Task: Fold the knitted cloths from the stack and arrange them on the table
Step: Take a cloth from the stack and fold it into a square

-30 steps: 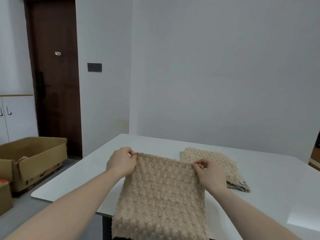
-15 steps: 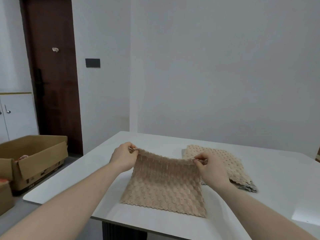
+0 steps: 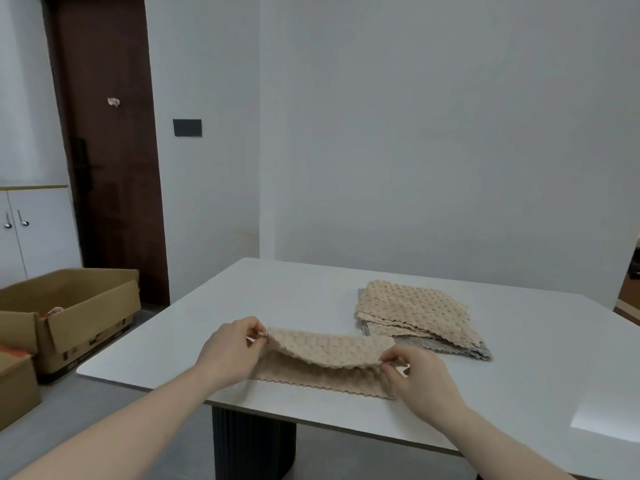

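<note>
A beige knitted cloth (image 3: 322,362) lies near the front edge of the white table (image 3: 298,292), its far edge doubled over toward me so the upper layer arches above the lower one. My left hand (image 3: 232,348) pinches the left corner of that raised edge. My right hand (image 3: 415,375) pinches the right corner. Behind and to the right sits the stack of knitted cloths (image 3: 415,313), beige on top with grey layers showing underneath.
Open cardboard boxes (image 3: 76,313) stand on the floor left of the table. A dark wooden door (image 3: 107,150) and white cabinets (image 3: 31,233) are behind them. A dark pedestal (image 3: 252,441) supports the table. A white wall runs along the table's far side.
The cloth went from hanging off the front edge to lying on the table. Both hands then brought its far edge back toward me, doubling it over.
</note>
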The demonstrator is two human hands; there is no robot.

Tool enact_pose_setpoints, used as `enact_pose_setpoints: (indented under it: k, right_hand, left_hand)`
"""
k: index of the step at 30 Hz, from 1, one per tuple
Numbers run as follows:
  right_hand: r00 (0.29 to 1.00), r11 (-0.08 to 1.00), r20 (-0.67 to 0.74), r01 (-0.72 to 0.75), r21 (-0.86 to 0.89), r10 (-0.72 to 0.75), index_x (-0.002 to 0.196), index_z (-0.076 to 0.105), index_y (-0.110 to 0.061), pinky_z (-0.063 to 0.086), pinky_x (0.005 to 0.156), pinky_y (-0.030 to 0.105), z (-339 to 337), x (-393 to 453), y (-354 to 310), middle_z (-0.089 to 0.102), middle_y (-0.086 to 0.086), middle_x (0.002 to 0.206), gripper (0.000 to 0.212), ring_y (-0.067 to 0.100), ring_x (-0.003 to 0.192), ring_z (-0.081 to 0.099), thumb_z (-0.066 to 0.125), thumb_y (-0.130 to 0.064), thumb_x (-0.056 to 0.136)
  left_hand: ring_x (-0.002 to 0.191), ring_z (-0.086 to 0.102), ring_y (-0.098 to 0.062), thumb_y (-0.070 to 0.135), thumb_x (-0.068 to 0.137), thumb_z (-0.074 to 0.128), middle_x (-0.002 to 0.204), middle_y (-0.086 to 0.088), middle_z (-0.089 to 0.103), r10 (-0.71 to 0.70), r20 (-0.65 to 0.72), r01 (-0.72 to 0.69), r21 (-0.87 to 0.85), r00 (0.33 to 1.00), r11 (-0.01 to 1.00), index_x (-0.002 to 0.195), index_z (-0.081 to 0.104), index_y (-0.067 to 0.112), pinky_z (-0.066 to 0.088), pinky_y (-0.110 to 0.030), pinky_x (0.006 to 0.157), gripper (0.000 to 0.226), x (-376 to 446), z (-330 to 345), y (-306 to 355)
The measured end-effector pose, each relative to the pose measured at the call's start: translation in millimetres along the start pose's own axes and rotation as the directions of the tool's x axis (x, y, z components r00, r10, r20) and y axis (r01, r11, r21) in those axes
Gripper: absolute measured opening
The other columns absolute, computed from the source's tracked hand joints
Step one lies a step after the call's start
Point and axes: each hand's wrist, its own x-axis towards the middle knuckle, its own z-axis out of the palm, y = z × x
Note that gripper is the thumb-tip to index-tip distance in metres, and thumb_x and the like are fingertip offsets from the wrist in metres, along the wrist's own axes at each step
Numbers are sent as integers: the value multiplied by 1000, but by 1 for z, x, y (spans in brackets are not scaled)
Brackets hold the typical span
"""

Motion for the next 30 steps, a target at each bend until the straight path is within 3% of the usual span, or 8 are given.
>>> enact_pose_setpoints:
  k: [5, 11, 15, 17, 19, 23, 26, 30]
  right_hand:
    - [998, 998, 48, -36, -44, 38, 81, 68, -41, 49, 81, 23, 6, -19, -2, 72, -23, 87, 5, 0, 88, 64, 68, -37, 84]
    - [993, 982, 63, -104, 158, 95, 81, 75, -37, 52, 86, 13, 18, -38, 1, 69, -31, 98, 7, -15, 90, 64, 71, -32, 82]
    - [985, 957, 92, -161, 241, 143, 76, 77, -42, 51, 87, 14, 20, -35, 4, 70, -33, 97, 8, -14, 90, 65, 72, -38, 81]
    - [978, 930, 96, -206, 305, 185, 77, 78, -38, 51, 88, 17, 21, -32, 7, 72, -31, 96, 8, -14, 89, 66, 74, -37, 83]
    - [963, 890, 81, -268, 369, 257, 87, 78, -35, 53, 89, 22, 20, -26, 10, 75, -22, 96, 5, -12, 88, 66, 73, -37, 85]
    - [924, 852, 132, -383, 356, 360, 128, 58, -34, 53, 87, 31, 18, -10, 12, 71, -11, 108, 39, 3, 93, 68, 63, -47, 91]
    - [899, 853, 164, -437, 284, 406, 146, 44, -25, 50, 99, 38, 21, 7, 15, 59, -4, 131, 60, 14, 108, 64, 60, -48, 93]
    - [905, 899, 123, -422, 121, 408, 153, 36, -24, 42, 109, 41, 35, 19, 15, 54, -3, 142, 68, 22, 127, 54, 50, -53, 93]
  left_hand:
    - [81, 62, 2, 34, 96, 60, 90, 21, 68, -35, 24, 32, 82, 999, 996, 88, 63, 37, 49, -27, 71, 10, -18, 5, -7]
    - [86, 60, -4, 33, 94, 52, 92, 18, 66, -5, 116, -26, 266, 993, 964, 94, 64, 39, 49, -25, 74, 12, -35, 9, -13]
    - [102, 56, -9, 41, 93, 44, 109, 19, 62, 27, 64, -47, 332, 998, 942, 89, 68, 32, 44, -30, 92, 26, -28, 9, 5]
    - [117, 49, -10, 44, 95, 42, 126, 18, 55, 100, 40, -108, 319, 994, 942, 98, 67, 33, 39, -33, 103, 27, -23, 14, 22]
    - [133, 39, -11, 47, 96, 42, 144, 15, 46, 163, 89, -180, 250, 983, 951, 118, 63, 34, 32, -34, 114, 34, -21, 25, 46]
    - [155, 9, -19, 60, 98, 34, 169, 8, 14, 172, 323, -239, 180, 931, 954, 154, 35, 37, 9, -42, 127, 61, -17, 65, 88]
    - [157, -6, -24, 66, 97, 25, 171, 6, -3, 121, 419, -241, 247, 900, 939, 160, 15, 40, -2, -50, 127, 68, -13, 93, 99]
    - [156, -15, -23, 69, 97, 13, 170, 9, -8, 59, 479, -251, 346, 876, 904, 161, -1, 40, -11, -55, 124, 71, -12, 113, 95]
